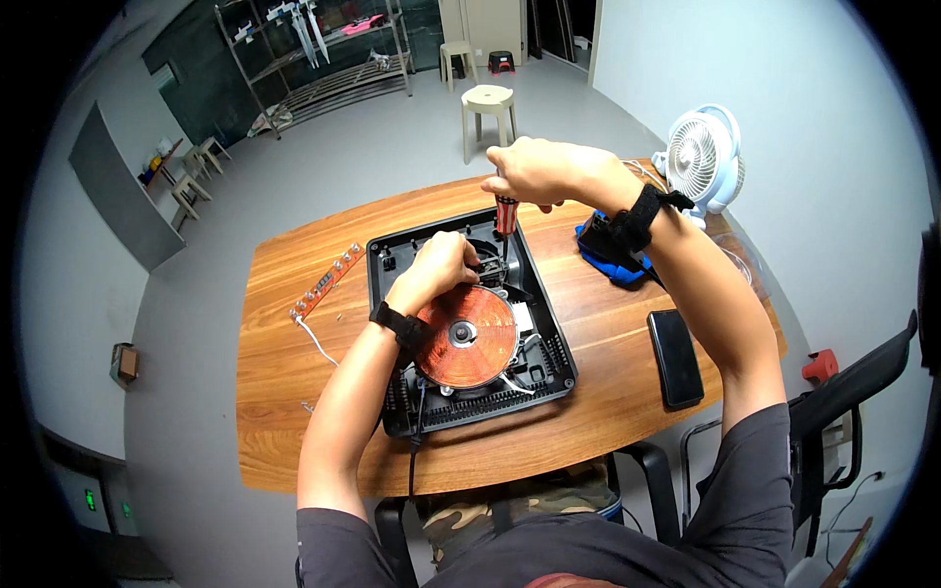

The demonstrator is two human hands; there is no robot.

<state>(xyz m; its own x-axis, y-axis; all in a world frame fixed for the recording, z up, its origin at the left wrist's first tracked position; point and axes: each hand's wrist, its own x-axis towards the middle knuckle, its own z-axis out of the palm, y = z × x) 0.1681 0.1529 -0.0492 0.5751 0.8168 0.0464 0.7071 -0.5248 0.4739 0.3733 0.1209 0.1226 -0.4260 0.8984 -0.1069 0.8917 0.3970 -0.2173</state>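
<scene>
An induction cooker's black lower housing (549, 338) lies opened on the wooden table in front of me. Inside it sits a round copper-coloured coil (469, 348). My right hand (549, 174) is closed round the top of a screwdriver (506, 218) with a red, white and dark-blue handle. The screwdriver stands nearly upright, its shaft pointing down at a dark circuit board (490, 269) beyond the coil; its tip is hard to make out. My left hand (443, 267) reaches over the housing, fingers curled together at the board's left side. What they pinch is hidden.
Left of the housing lies an orange control strip (327, 282) with a white cable. On the right are a black phone (675, 359), a blue cloth-like item (613, 263) and a white-blue fan (698, 157). A power cord (414, 461) hangs over the table's near edge.
</scene>
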